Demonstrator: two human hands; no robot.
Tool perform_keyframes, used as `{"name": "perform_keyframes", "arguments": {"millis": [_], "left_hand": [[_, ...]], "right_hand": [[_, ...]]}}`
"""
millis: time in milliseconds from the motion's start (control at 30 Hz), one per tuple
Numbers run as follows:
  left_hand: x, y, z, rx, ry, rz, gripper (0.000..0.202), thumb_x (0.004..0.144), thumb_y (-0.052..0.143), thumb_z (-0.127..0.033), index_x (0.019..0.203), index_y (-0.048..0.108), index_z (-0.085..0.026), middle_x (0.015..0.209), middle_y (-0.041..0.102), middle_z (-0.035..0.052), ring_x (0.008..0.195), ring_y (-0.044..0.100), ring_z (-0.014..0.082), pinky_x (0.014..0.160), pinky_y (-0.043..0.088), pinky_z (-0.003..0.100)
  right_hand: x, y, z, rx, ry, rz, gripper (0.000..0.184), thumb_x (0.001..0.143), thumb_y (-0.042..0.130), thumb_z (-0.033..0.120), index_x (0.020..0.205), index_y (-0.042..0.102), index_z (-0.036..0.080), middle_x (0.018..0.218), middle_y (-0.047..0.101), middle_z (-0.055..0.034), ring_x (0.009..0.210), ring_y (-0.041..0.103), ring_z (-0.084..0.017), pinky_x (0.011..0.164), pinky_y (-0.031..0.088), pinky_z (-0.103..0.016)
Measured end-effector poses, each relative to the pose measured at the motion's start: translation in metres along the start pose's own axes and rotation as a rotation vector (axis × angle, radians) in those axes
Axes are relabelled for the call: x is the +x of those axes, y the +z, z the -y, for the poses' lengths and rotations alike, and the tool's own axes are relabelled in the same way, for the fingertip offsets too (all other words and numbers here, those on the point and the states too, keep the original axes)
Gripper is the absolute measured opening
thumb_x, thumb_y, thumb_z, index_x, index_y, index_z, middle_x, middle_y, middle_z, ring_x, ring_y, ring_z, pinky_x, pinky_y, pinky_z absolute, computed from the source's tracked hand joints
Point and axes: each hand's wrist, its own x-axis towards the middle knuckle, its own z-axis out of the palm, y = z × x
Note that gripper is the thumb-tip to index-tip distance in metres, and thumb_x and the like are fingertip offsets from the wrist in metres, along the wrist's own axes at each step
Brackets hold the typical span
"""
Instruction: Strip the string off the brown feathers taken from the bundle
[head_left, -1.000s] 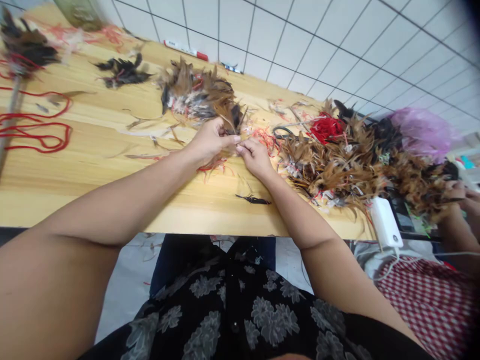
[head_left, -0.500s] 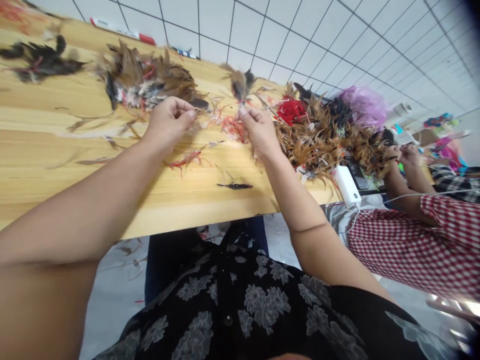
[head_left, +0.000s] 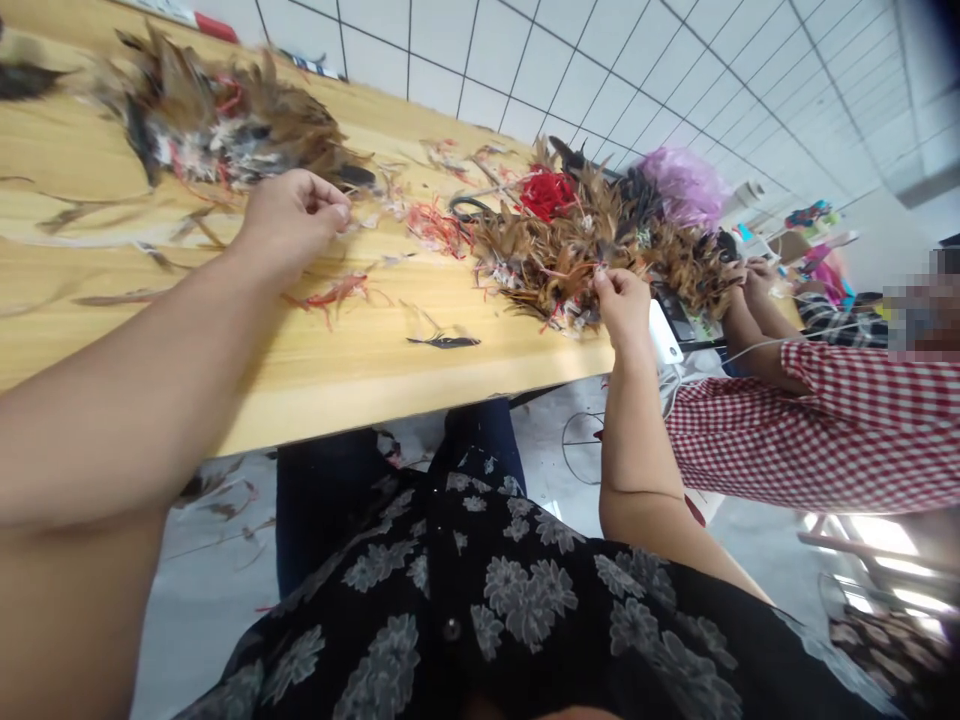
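My left hand [head_left: 292, 215] is closed in a pinch above the table, just right of a heap of brown feathers [head_left: 292, 115] with white bases and red thread. Whatever is between its fingertips is too small to make out. My right hand [head_left: 628, 308] pinches the base of a small feather bunch [head_left: 613, 245] over a larger pile of brown feather bunches [head_left: 547, 245]. The held bunch blends into that pile, so its edges are hard to see. Between my hands lie loose red threads [head_left: 435, 228] and a tangle of red scraps [head_left: 337, 292].
On the wooden table [head_left: 375, 380] are a dark feather [head_left: 446, 342], a ball of red strands [head_left: 549, 192] and a pink plastic bag [head_left: 682, 188]. A white device with a cable [head_left: 664, 335] sits at the right edge. Beyond it a person in a red checked garment [head_left: 862, 420] works.
My right hand has carried the feather bunch rightward, from above the red threads to the brown feather pile. My left hand stays pinched near the left heap. The view has shifted right.
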Motion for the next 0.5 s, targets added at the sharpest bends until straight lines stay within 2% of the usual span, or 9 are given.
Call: {"name": "perform_keyframes", "arguments": {"millis": [133,200,233,300,367,500], "left_hand": [[-0.004,-0.002,-0.004,0.025,-0.007,0.009,0.029,0.102,0.068,0.001,0.082,0.063,-0.019,0.079,0.062,-0.0026,0.076,0.055,0.0158,0.080,0.043,0.032],[-0.006,-0.003,-0.006,0.042,-0.011,0.012,0.030,0.102,0.068,0.002,0.082,0.063,-0.019,0.079,0.062,-0.0031,0.076,0.054,0.0156,0.080,0.042,0.031],[-0.007,-0.003,-0.007,0.055,-0.010,0.014,0.030,0.101,0.068,0.003,0.082,0.063,-0.019,0.079,0.062,-0.0033,0.076,0.053,0.0156,0.079,0.042,0.031],[-0.009,-0.004,-0.007,0.075,0.002,0.013,0.030,0.097,0.069,0.006,0.081,0.063,-0.020,0.078,0.061,-0.0040,0.077,0.053,0.0160,0.079,0.041,0.031],[-0.007,-0.006,-0.005,0.077,0.017,0.010,0.030,0.093,0.069,0.007,0.081,0.063,-0.020,0.078,0.061,-0.0043,0.079,0.054,0.0166,0.081,0.042,0.031],[0.000,-0.008,0.004,0.087,0.043,0.003,0.028,0.090,0.071,0.005,0.083,0.065,-0.021,0.077,0.063,-0.0047,0.081,0.058,0.0179,0.083,0.044,0.032]], "right_hand": [[-0.016,0.001,-0.001,-0.199,0.108,0.018,0.019,0.104,0.063,0.023,0.086,0.061,0.026,0.092,0.074,-0.0055,0.094,0.067,-0.026,0.103,0.055,-0.043],[-0.025,0.004,0.003,-0.304,0.126,0.084,0.010,0.107,0.063,0.023,0.101,0.070,0.023,0.112,0.085,-0.0135,0.111,0.076,-0.032,0.110,0.057,-0.046],[-0.029,0.005,0.006,-0.346,0.136,0.120,0.013,0.109,0.063,0.023,0.113,0.075,0.020,0.124,0.088,-0.0176,0.121,0.078,-0.035,0.114,0.058,-0.047],[-0.037,0.007,0.013,-0.430,0.175,0.191,0.030,0.113,0.060,0.024,0.137,0.077,0.017,0.144,0.086,-0.0235,0.139,0.079,-0.040,0.120,0.058,-0.050],[-0.044,0.007,0.019,-0.522,0.218,0.247,0.041,0.115,0.057,0.026,0.151,0.074,0.014,0.155,0.083,-0.0267,0.149,0.077,-0.043,0.123,0.059,-0.053],[-0.054,0.002,0.024,-0.605,0.249,0.259,0.048,0.116,0.056,0.026,0.158,0.073,0.010,0.158,0.080,-0.0307,0.153,0.075,-0.046,0.125,0.059,-0.056]]}}
